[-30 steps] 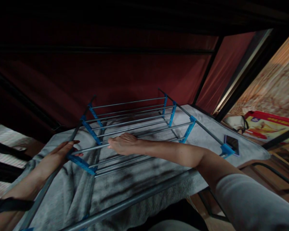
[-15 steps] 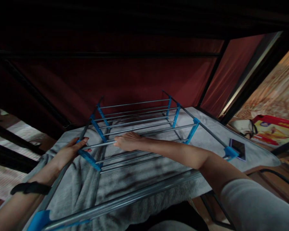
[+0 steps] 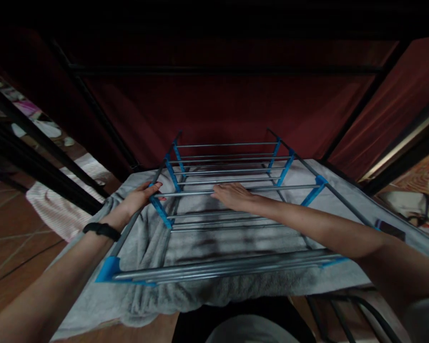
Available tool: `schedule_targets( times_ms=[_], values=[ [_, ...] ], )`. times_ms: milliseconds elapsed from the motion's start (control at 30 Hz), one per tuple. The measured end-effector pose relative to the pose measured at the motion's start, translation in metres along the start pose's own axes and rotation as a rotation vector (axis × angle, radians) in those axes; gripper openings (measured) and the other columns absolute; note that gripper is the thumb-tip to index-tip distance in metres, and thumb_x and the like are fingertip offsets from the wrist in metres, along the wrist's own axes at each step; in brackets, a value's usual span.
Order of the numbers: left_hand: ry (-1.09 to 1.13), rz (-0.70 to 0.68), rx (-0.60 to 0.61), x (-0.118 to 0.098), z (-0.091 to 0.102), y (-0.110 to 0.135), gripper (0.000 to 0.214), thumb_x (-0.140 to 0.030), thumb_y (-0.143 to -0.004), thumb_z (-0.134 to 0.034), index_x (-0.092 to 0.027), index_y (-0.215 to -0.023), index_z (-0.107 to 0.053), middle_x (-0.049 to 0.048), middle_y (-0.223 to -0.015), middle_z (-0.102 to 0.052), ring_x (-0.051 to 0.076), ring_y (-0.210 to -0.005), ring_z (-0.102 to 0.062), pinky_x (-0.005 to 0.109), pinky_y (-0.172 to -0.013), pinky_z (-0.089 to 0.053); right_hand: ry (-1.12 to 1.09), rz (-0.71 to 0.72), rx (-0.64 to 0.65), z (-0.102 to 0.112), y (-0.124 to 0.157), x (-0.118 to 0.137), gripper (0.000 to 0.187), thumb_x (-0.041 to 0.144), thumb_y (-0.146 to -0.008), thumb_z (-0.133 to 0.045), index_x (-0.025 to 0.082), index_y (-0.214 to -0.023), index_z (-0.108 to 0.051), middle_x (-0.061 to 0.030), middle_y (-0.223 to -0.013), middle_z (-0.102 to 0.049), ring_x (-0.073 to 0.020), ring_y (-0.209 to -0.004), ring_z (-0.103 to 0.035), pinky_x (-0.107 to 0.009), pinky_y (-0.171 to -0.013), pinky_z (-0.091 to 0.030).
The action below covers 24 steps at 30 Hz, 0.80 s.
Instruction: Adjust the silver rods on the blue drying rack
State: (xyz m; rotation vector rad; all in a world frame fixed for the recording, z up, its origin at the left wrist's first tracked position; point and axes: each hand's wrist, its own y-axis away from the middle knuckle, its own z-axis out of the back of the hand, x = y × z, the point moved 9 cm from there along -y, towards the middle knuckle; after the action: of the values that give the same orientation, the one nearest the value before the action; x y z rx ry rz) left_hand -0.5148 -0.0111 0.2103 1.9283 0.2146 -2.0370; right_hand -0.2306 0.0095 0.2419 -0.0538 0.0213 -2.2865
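Observation:
A metal shoe rack (image 3: 232,180) with grey tubes and blue plastic brackets lies on a grey blanket (image 3: 200,243). My left hand (image 3: 143,197) is closed around its left side pole, close to a blue bracket (image 3: 160,212), with the thumb along the joint. My right hand (image 3: 232,196) is wrapped over a crossbar (image 3: 271,188) left of its middle; most of those fingertips are hidden. Nearer to me, several tubes (image 3: 221,267) run side by side from a blue corner bracket (image 3: 109,269) at the rack's front left.
Behind the rack hangs a dark red cloth (image 3: 229,105) on a black frame (image 3: 221,71). A phone (image 3: 391,230) rests on the blanket at right, partly hidden by my arm. A striped cloth (image 3: 62,205) lies at left; a pale bag (image 3: 407,202) is at far right.
The view has swung left, so the rack and both hands appear further right. Both hands keep their places on the pole and crossbar. More floor shows on the left.

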Motion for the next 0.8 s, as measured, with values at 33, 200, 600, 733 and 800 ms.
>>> schedule_targets(
  times_ms=[33,200,600,733,800],
  values=[
    [0.002,0.004,0.009,0.002,0.000,-0.001,0.044,-0.030,-0.075,-0.082,-0.015,-0.112,-0.064,0.0065,-0.105,-0.068,0.016,-0.073,-0.070,0.028,-0.063,-0.063,-0.007,-0.005,0.017,-0.003,0.000,-0.003,0.035,0.042,-0.106,-0.034,0.018,-0.111,-0.059,-0.0122,-0.111,-0.071,-0.0258,-0.102,-0.067,-0.034,-0.083,-0.048],
    [-0.005,-0.014,0.037,0.003,-0.002,-0.004,0.030,-0.028,-0.075,-0.080,-0.015,-0.098,-0.066,0.0030,-0.097,-0.066,0.014,-0.074,-0.067,0.029,-0.067,-0.064,-0.005,0.038,-0.023,-0.006,0.000,-0.003,0.035,0.039,-0.106,-0.034,0.017,-0.114,-0.060,-0.0122,-0.109,-0.070,-0.0262,-0.100,-0.065,-0.037,-0.084,-0.047],
    [0.048,0.074,-0.019,0.009,0.000,0.004,0.044,-0.035,-0.077,-0.079,-0.015,-0.114,-0.065,0.0040,-0.088,-0.067,0.017,-0.067,-0.069,0.029,-0.062,-0.060,0.070,0.303,0.147,-0.143,0.044,0.055,0.034,0.006,-0.092,-0.040,0.018,-0.110,-0.067,-0.0139,-0.108,-0.070,-0.0248,-0.097,-0.065,-0.039,-0.083,-0.052],
    [0.028,0.080,-0.002,0.012,0.000,0.002,0.040,-0.038,-0.078,-0.079,-0.017,-0.110,-0.067,0.0023,-0.084,-0.066,0.017,-0.064,-0.070,0.028,-0.061,-0.059,0.168,0.178,0.226,-0.197,0.035,0.031,0.039,0.001,-0.086,-0.042,0.016,-0.112,-0.067,-0.0159,-0.108,-0.071,-0.0274,-0.098,-0.068,-0.042,-0.083,-0.055],
    [0.017,0.065,0.013,0.010,-0.001,0.002,0.039,-0.039,-0.077,-0.080,-0.019,-0.107,-0.067,0.0012,-0.084,-0.066,0.017,-0.065,-0.070,0.028,-0.063,-0.060,0.189,0.165,0.228,-0.204,0.030,0.029,0.040,-0.001,-0.085,-0.041,0.016,-0.111,-0.067,-0.0151,-0.107,-0.071,-0.0262,-0.097,-0.069,-0.042,-0.085,-0.056]
  ],
)
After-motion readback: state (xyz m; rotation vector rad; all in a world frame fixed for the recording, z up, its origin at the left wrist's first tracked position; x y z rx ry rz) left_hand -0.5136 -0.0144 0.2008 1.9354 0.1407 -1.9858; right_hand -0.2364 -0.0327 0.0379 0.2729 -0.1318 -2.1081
